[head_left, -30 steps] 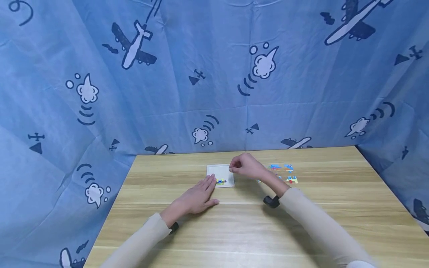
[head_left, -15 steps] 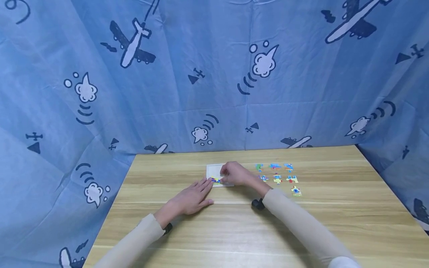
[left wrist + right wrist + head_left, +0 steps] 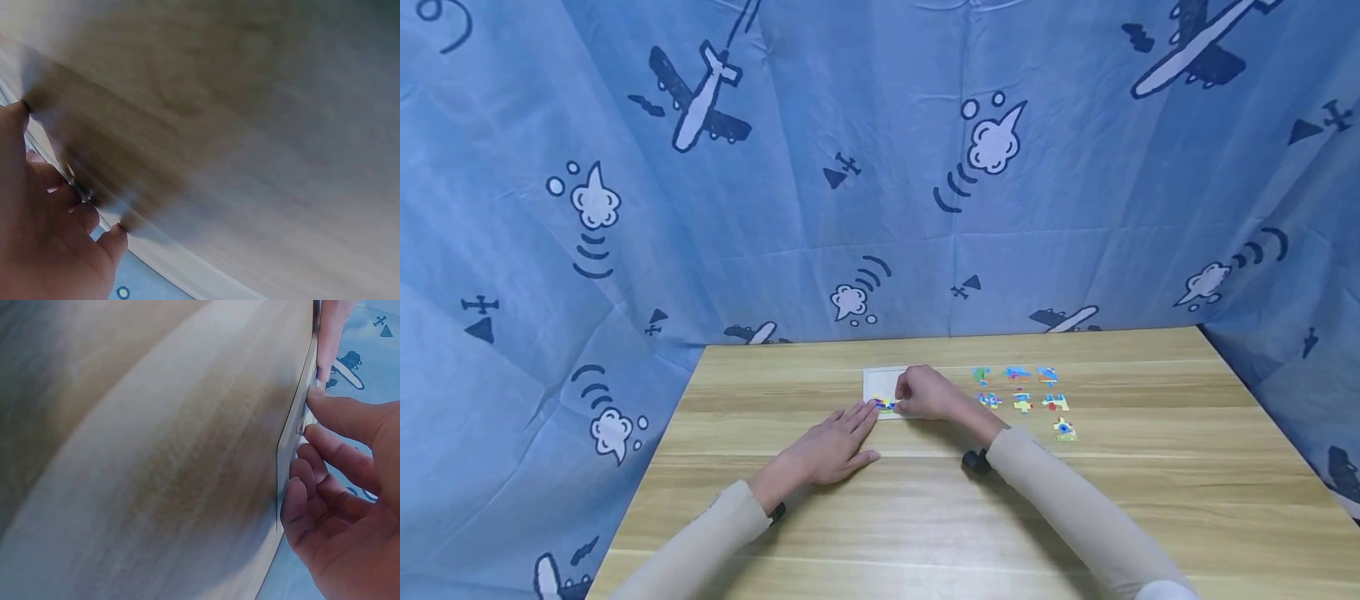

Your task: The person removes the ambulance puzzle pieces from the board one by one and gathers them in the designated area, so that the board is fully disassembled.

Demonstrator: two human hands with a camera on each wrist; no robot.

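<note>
A white puzzle tray [image 3: 878, 381] lies flat on the table, with a blue and yellow strip of puzzle pieces [image 3: 883, 404] along its near side. My left hand [image 3: 831, 446] rests beside it, fingers stretched out and fingertips on the tray's near left corner. Over the near right part of the tray, my right hand [image 3: 928, 393] has its thumb and forefinger brought together. In the right wrist view they pinch a small puzzle piece [image 3: 301, 431] down at the tray, mostly hidden by the fingertips. The other fingers of that hand are curled at the tray's edge.
To the right of the tray, several loose puzzle pieces [image 3: 1022, 402] lie spread in rows, with one piece [image 3: 1064, 429] nearer the front. A blue curtain [image 3: 880, 183] printed with airplanes hangs behind the wooden table [image 3: 917, 517].
My right hand has moved left and nearer, from the tray's right edge onto its near side, uncovering loose pieces. Over the last half second it has barely moved. My left hand has shifted slightly left.
</note>
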